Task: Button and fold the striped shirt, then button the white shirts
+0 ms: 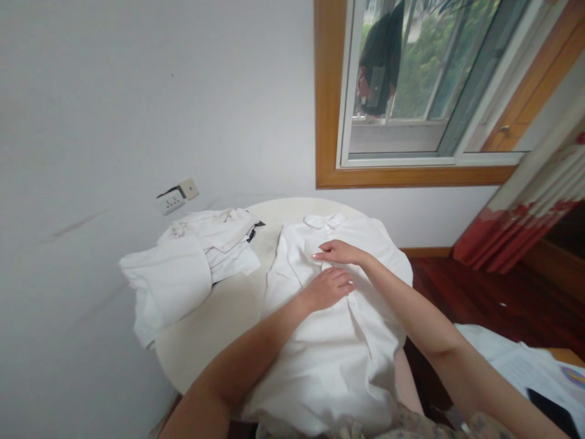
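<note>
A white collared shirt lies spread front-up on a round cream table, its collar toward the wall. My left hand rests flat on the shirt's chest, fingers stretched out and pointing right. My right hand lies just above it, fingers extended to the left, touching the fabric near the placket. Neither hand grips anything.
A pile of white garments sits on the table's left side, hanging over the edge. A wall socket is behind it. A wood-framed window, a red-and-white curtain and dark wooden floor lie to the right. Papers lie at lower right.
</note>
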{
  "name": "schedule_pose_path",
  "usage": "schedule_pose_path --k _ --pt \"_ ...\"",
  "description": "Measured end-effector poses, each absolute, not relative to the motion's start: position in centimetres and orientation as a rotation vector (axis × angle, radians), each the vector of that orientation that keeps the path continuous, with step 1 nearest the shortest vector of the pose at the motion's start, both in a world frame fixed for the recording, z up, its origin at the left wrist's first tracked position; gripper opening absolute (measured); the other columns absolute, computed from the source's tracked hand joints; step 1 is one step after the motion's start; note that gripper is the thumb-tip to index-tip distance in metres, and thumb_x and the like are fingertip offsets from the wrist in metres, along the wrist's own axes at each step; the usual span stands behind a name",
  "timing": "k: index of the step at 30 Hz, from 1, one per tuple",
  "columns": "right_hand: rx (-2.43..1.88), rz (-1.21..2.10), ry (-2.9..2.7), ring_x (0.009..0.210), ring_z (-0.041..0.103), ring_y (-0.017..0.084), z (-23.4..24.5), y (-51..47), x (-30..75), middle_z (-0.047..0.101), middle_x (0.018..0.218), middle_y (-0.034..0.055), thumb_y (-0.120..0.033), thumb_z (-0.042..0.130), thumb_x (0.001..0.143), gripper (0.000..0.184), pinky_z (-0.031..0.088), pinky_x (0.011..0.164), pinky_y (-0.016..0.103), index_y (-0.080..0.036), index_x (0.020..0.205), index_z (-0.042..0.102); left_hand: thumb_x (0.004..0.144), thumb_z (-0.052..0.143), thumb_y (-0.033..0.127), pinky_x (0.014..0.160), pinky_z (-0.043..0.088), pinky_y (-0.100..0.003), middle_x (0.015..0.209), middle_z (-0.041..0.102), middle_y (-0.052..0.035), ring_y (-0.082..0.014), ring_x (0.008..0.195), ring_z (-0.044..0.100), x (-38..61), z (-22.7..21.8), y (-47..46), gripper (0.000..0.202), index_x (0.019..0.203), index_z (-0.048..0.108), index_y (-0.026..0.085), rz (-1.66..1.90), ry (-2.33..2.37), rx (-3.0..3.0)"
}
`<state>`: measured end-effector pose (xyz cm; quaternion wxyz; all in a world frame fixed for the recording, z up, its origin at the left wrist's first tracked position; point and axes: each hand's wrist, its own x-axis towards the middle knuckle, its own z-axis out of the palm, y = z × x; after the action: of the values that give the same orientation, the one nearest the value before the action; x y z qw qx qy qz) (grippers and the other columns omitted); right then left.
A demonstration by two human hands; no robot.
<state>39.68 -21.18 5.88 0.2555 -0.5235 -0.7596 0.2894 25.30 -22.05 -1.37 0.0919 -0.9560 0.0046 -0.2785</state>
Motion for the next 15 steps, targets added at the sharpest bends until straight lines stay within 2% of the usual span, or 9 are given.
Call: schedule_pose_path --k 2,4,8,11,15 --pt "-1.493 0.659 -2.104 0.051 0.032 0.007 5.8 -20.7 38.7 0.036 0.048 -0.0070 -0.053 0.059 0.074 0.044 0.025 0.050 0.021 -0.016 0.053 0.048 0.092 0.045 0.021 0.086 0.046 -0.033 0.106 0.066 -0.0050 -0.0182 0.107 0.055 25.2 -1.3 -22.2 0.023 0.105 0.064 0.024 -0.800 0.042 -2.863" --pt "-1.558 0.530 -2.062 0.051 0.030 0.007 5.6 -20.4 38.6 0.033 0.047 -0.0070 -0.046 0.059 0.074 0.040 0.023 0.050 0.021 -0.016 0.051 0.045 0.091 0.045 0.020 0.089 0.045 -0.032 0.107 0.066 -0.0051 -0.0175 0.108 0.054 24.9 -1.0 -22.3 0.024 0.106 0.064 0.023 -0.782 0.069 -2.886" --pt "-1.612 0.393 -1.809 0.056 0.040 0.010 5.3 -21.3 41.1 0.048 0.056 -0.0035 -0.042 0.052 0.076 0.030 0.030 0.054 0.022 -0.016 0.061 0.055 0.088 0.044 0.017 0.097 0.041 -0.034 0.111 0.064 -0.0047 -0.0167 0.110 0.053 23.8 0.8 -21.2 0.028 0.109 0.062 0.023 -0.883 -0.089 -2.916" --pt "-1.623 0.407 -1.584 0.070 0.054 0.016 4.4 -23.4 44.1 0.064 0.079 0.0032 -0.039 0.050 0.076 0.029 0.041 0.064 0.024 -0.015 0.084 0.063 0.089 0.042 0.018 0.098 0.039 -0.036 0.115 0.060 -0.0065 -0.0181 0.111 0.050 22.5 2.4 -19.3 0.031 0.114 0.058 0.022 -1.038 -0.593 -2.848" --pt "-1.683 0.479 -1.327 0.087 0.061 0.022 2.1 -27.5 47.2 0.067 0.101 0.0088 -0.037 0.052 0.074 0.036 0.047 0.077 0.032 -0.015 0.101 0.062 0.090 0.042 0.026 0.097 0.038 -0.043 0.123 0.052 -0.0136 -0.0261 0.116 0.045 20.3 2.9 -16.2 0.036 0.124 0.049 0.018 -0.888 -1.339 -2.551"
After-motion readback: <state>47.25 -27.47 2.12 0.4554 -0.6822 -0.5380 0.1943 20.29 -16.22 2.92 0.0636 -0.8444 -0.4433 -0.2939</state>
